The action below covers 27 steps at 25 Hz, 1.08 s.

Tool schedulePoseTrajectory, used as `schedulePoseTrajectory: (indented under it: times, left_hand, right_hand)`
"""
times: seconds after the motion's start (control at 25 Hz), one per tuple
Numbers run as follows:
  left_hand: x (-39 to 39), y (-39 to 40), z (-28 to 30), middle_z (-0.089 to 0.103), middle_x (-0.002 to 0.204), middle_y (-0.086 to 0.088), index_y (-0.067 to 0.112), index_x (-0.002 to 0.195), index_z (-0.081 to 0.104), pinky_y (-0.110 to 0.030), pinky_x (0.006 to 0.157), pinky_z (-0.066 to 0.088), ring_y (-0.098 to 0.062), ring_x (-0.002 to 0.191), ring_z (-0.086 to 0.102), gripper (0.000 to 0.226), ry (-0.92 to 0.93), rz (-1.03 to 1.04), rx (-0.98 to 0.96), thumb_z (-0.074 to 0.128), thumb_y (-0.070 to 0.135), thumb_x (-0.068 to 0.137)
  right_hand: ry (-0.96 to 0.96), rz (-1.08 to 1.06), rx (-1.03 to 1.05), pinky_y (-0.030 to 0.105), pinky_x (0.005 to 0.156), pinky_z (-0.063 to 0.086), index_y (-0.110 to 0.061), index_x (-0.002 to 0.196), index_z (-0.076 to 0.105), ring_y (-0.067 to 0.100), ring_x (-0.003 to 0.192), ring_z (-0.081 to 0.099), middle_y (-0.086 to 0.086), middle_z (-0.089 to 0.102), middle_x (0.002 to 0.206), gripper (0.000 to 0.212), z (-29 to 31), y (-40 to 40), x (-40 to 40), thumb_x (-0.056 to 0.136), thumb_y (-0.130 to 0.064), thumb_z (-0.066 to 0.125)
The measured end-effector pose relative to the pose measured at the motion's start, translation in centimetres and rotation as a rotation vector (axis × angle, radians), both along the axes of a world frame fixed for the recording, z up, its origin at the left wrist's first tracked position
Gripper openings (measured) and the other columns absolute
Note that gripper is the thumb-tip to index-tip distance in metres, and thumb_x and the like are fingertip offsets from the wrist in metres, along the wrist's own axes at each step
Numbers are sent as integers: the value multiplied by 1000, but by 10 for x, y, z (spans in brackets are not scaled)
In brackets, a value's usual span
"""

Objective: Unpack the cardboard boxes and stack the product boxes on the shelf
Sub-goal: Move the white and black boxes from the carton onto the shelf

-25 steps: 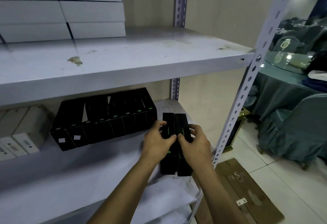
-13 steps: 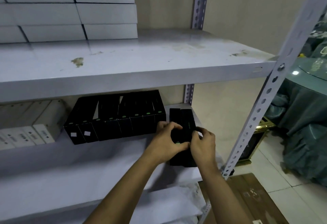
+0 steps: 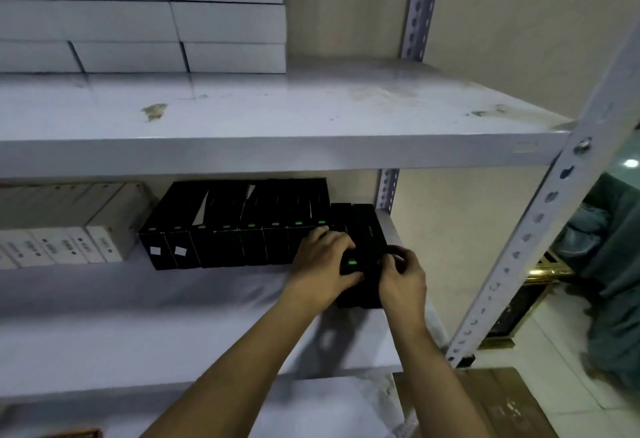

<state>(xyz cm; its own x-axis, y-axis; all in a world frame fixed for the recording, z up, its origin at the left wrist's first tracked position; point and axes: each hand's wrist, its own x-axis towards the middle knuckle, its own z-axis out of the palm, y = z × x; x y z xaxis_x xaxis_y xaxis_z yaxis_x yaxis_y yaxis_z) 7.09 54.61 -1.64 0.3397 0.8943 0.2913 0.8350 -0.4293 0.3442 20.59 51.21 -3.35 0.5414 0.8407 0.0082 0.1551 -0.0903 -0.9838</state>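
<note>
While both hands work: two black product boxes (image 3: 363, 229) lie on the middle shelf (image 3: 207, 299), right end of the black row (image 3: 235, 226).
Left hand (image 3: 320, 262): fingers curled round them.
Right hand (image 3: 403, 276): fingers clamped too.

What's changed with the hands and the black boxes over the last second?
Both hands, left and right, kept hold of the pair of black boxes and pushed it back along the shelf, closer to the black row. The row, the white boxes above and both holds are unchanged.
</note>
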Motion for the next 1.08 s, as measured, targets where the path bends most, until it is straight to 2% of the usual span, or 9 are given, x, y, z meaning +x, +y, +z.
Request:
schedulePoseTrajectory:
  times: [0.12,0.28,0.44,0.52,0.64,0.72,0.8,0.88,1.08]
  left_hand:
    - [8,9,0,54,132,5,24,133,60,-33,109,30,-21,128,40,52,96,50,105,67,50,89]
    - [8,17,-2,52,138,3,21,143,53,-34,111,24,-23,132,38,53,161,53,150,57,46,96]
    - [4,25,-3,57,136,4,22,139,52,-34,112,24,-21,132,40,47,136,56,167,58,38,95]
    - [6,29,-5,63,129,4,22,129,55,-34,110,27,-21,129,43,38,110,87,189,62,36,95]
    - [11,35,-8,64,132,4,21,129,59,-36,113,26,-22,133,43,37,117,132,179,63,35,95]
    - [12,40,-11,60,138,1,19,133,61,-39,115,28,-25,136,43,41,146,141,184,64,35,95]
    - [11,43,-12,55,141,-2,18,136,60,-41,115,29,-26,135,42,45,180,137,199,63,34,94]
    - [10,46,-11,54,140,-2,16,141,55,-42,117,27,-26,135,39,48,218,120,198,57,33,96]
    - [10,49,-7,56,143,-5,14,146,47,-44,122,18,-31,146,31,53,223,121,177,54,31,96]
  right_hand:
    - [-76,16,21,36,77,57,-36,117,68,21,87,68,10,67,104,29,-10,10,1,95,-38,50]
    - [-97,52,-9,28,78,44,-23,129,64,23,102,63,7,66,116,33,-5,18,4,103,-25,43]
    - [-51,14,-38,21,66,39,-17,117,58,19,94,59,-1,61,103,18,-4,26,12,100,-18,51]
    - [-75,26,-18,24,71,40,-19,110,62,18,93,60,-2,64,102,15,-8,35,12,98,-16,52]
    - [-91,20,-46,29,79,48,-20,118,70,22,92,63,8,66,114,30,-10,53,11,100,-19,47]
    - [-108,60,-48,22,75,48,-16,124,70,21,91,62,11,68,116,36,-9,61,10,101,-15,42]
    - [-107,94,-52,17,72,44,-11,131,65,23,95,62,10,69,118,37,-8,64,10,103,-14,42]
    - [-32,76,-50,26,81,42,-11,140,52,26,102,61,9,65,116,38,-6,63,10,104,-20,46]
    - [-32,122,-27,29,86,43,-9,128,58,20,99,57,5,64,115,29,-9,65,11,102,-15,48]
